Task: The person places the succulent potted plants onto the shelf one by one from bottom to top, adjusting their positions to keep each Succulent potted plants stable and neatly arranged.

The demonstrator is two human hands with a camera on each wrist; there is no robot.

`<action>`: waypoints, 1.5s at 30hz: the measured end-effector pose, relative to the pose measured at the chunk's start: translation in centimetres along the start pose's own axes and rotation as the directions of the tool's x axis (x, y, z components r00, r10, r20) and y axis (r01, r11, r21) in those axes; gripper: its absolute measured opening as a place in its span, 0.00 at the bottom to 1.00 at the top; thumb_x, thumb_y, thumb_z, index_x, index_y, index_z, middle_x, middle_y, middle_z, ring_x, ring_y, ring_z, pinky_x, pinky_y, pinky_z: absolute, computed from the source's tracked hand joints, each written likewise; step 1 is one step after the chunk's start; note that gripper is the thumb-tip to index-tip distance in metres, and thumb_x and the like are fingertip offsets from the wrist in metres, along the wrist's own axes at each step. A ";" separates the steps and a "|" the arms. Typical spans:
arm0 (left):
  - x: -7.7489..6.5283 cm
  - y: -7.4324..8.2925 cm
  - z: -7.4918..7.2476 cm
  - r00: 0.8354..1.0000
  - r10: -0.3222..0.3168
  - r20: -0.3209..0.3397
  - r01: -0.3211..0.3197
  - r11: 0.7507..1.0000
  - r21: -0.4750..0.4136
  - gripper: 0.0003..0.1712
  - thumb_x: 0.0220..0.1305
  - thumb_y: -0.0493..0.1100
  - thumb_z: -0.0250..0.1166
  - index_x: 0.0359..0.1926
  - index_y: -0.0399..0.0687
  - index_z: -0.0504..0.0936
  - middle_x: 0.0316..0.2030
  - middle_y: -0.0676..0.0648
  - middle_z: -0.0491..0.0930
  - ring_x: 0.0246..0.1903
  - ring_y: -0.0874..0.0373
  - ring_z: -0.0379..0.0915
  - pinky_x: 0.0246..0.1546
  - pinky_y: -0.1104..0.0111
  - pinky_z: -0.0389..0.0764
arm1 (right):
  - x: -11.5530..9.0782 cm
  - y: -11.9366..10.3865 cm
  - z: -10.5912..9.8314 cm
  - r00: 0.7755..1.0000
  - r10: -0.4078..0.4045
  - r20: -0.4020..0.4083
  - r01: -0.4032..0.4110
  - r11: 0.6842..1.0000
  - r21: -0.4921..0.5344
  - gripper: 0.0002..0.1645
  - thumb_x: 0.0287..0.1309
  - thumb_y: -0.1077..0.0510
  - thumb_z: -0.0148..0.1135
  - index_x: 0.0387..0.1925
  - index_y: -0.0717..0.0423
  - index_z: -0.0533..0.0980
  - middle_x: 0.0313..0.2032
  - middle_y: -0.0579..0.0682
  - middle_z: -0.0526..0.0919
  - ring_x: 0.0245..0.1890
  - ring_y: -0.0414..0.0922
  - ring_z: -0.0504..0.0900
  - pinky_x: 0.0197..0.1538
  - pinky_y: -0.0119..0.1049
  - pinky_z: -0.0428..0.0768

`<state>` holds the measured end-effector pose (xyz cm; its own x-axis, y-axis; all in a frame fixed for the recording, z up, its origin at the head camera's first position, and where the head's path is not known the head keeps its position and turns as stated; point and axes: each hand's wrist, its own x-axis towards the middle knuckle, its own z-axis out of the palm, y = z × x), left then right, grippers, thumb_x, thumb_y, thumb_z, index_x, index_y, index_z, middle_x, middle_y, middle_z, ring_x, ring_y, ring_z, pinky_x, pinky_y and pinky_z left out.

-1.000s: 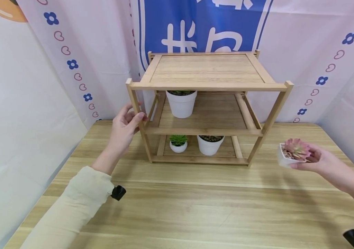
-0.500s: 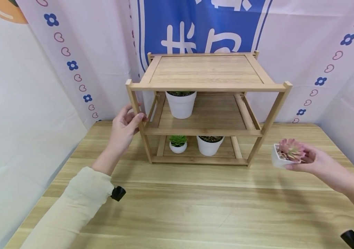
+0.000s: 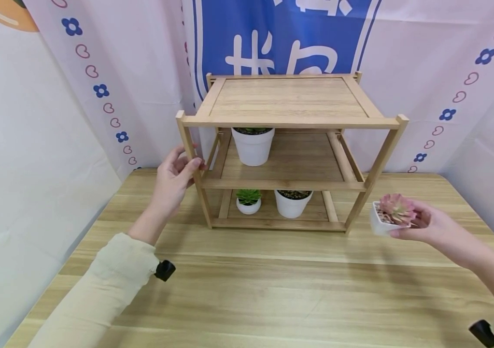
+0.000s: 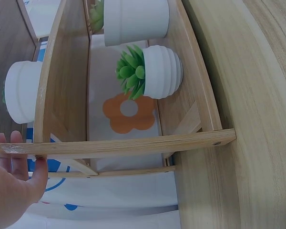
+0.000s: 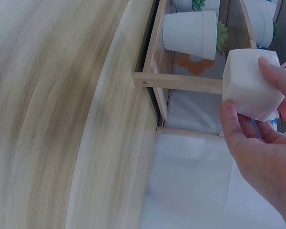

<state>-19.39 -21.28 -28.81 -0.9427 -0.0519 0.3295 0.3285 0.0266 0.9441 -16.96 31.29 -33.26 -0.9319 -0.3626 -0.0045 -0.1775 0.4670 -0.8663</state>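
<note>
My left hand (image 3: 175,176) grips the front left post of a three-tier wooden shelf (image 3: 294,121), thumb in front and fingers behind it. In my right hand (image 3: 438,227) is a potted succulent (image 3: 396,210) with pink leaves and pebbles in a square white pot, held in the air to the right of the shelf. The right wrist view shows thumb and fingers around the white pot (image 5: 250,83). A large white pot (image 3: 253,147) stands on the middle tier at left. On the bottom tier are a small green succulent (image 3: 248,200) and another white pot (image 3: 292,204).
The shelf stands toward the back of a wood-grain table (image 3: 247,290). Behind it hangs a pale curtain (image 3: 155,72) with a blue panel (image 3: 281,38). White walls (image 3: 34,145) close in the left and right sides.
My right hand has carried the pink succulent leftward, closer to the shelf's right front post. The left hand has stayed on its post.
</note>
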 end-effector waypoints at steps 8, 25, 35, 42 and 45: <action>0.0 0.0 0.0 1.000 0.003 -0.005 -0.003 1.000 0.008 0.21 0.78 0.35 0.56 0.68 0.42 0.69 0.39 0.55 0.82 0.46 0.54 0.80 0.55 0.62 0.81 | 0.7 -1.0 0.7 0.999 0.028 0.024 -0.028 1.000 -0.006 0.47 0.65 0.66 0.67 0.74 0.77 0.51 0.51 0.35 0.81 0.49 0.26 0.79 0.49 0.23 0.80; 0.0 0.0 0.0 1.000 0.002 0.001 -0.002 1.000 0.006 0.21 0.78 0.36 0.56 0.68 0.42 0.69 0.39 0.55 0.82 0.46 0.53 0.80 0.56 0.60 0.81 | 1.7 -2.3 2.1 0.999 0.016 0.046 -0.017 1.000 0.011 0.45 0.64 0.65 0.68 0.74 0.73 0.54 0.49 0.44 0.81 0.48 0.31 0.79 0.49 0.25 0.81; 0.1 -0.2 0.0 1.000 -0.007 0.000 0.007 1.000 0.009 0.21 0.78 0.36 0.56 0.68 0.42 0.69 0.40 0.55 0.82 0.47 0.52 0.80 0.55 0.61 0.81 | 2.4 -3.1 2.5 0.998 0.007 0.067 -0.008 1.000 0.020 0.46 0.64 0.64 0.68 0.75 0.71 0.55 0.50 0.48 0.82 0.48 0.33 0.81 0.49 0.28 0.82; 0.1 -0.2 -0.1 1.000 -0.005 0.002 0.005 1.000 0.009 0.21 0.78 0.36 0.56 0.68 0.42 0.69 0.40 0.54 0.82 0.48 0.50 0.80 0.56 0.59 0.81 | 2.8 -3.6 2.9 0.998 0.014 0.062 -0.016 0.999 0.033 0.46 0.63 0.64 0.69 0.74 0.71 0.55 0.50 0.46 0.82 0.48 0.33 0.81 0.50 0.28 0.82; 0.1 -0.2 -0.1 1.000 -0.006 0.003 0.006 1.000 0.010 0.21 0.78 0.36 0.56 0.68 0.42 0.69 0.40 0.54 0.82 0.48 0.49 0.80 0.56 0.59 0.81 | 2.9 -3.7 3.0 0.998 0.003 0.067 -0.007 0.999 0.053 0.46 0.62 0.65 0.69 0.74 0.71 0.56 0.50 0.44 0.82 0.48 0.33 0.81 0.50 0.28 0.82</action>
<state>-19.54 -21.38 -28.98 -0.9450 -0.0494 0.3234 0.3219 0.0366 0.9461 -18.09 26.08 -31.51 -0.9094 -0.4139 -0.0405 -0.1543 0.4264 -0.8913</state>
